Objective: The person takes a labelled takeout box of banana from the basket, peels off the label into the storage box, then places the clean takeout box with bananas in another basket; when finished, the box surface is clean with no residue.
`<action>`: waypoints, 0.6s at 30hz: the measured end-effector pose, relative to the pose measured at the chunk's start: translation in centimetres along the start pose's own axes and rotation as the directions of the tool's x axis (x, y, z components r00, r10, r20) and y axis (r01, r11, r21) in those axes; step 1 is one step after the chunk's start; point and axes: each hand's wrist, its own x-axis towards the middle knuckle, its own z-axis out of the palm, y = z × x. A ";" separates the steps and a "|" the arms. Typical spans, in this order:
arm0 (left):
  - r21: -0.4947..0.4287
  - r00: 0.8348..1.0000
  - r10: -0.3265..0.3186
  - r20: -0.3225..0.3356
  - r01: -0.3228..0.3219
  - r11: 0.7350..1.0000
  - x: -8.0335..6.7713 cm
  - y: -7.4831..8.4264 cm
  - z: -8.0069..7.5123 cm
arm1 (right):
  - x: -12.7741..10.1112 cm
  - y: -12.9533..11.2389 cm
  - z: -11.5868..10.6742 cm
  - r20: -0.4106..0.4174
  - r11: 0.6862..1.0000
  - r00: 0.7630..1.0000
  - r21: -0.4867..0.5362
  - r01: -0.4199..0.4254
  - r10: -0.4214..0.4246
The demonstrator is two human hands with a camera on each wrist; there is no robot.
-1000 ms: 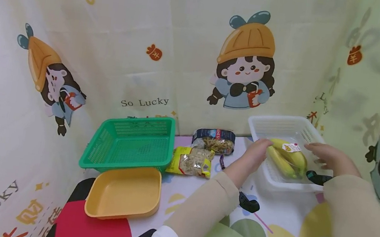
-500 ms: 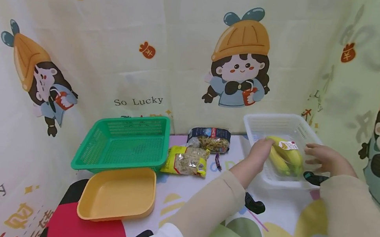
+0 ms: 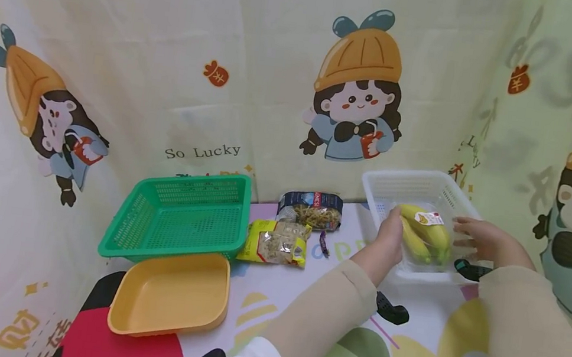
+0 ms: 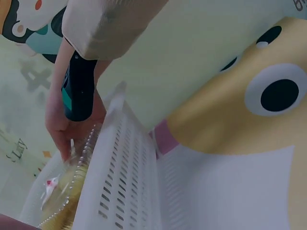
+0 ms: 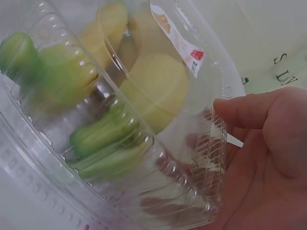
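A clear plastic box of yellow bananas (image 3: 426, 236) with a small label lies in a white slotted basket (image 3: 414, 185) at the back right. My left hand (image 3: 391, 239) grips the box's left end. My right hand (image 3: 474, 237) holds its right end. The right wrist view shows the banana box (image 5: 120, 105) close up, green stems inside, with my right hand's (image 5: 264, 167) thumb and palm round its rim. In the left wrist view the white basket's wall (image 4: 124, 182) fills the middle, with the right hand (image 4: 62, 129) beyond it.
A green mesh basket (image 3: 184, 219) stands at the left, a yellow square tray (image 3: 170, 292) in front of it. A yellow noodle pack (image 3: 273, 247) and a dark blue pack (image 3: 310, 208) lie between the baskets. Cartoon-printed cloth covers the table and the walls around it.
Both hands stay on the banana box; the left hand has slid a little lower along its left end. The baskets, tray and packs have not moved.
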 end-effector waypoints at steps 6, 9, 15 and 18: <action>0.021 0.999 0.007 -0.033 -0.007 1.000 0.6 -0.1 -0.4 | 0.4 0.1 0.4 0.024 1.000 0.999 0.018 0.025 -0.025; 0.037 0.999 0.017 -0.028 -0.016 0.999 0.7 -0.3 -0.4 | 0.5 0.0 0.6 0.037 1.000 0.999 0.018 0.015 -0.016; 0.080 0.999 0.032 -0.017 -0.031 0.996 0.3 -0.3 -0.3 | 0.5 -0.1 0.6 0.061 1.000 0.998 -0.009 0.003 -0.002; 0.112 0.999 0.046 -0.027 -0.043 0.993 0.2 -0.4 -0.2 | 0.5 -0.1 0.6 0.071 1.000 0.997 -0.015 -0.005 0.006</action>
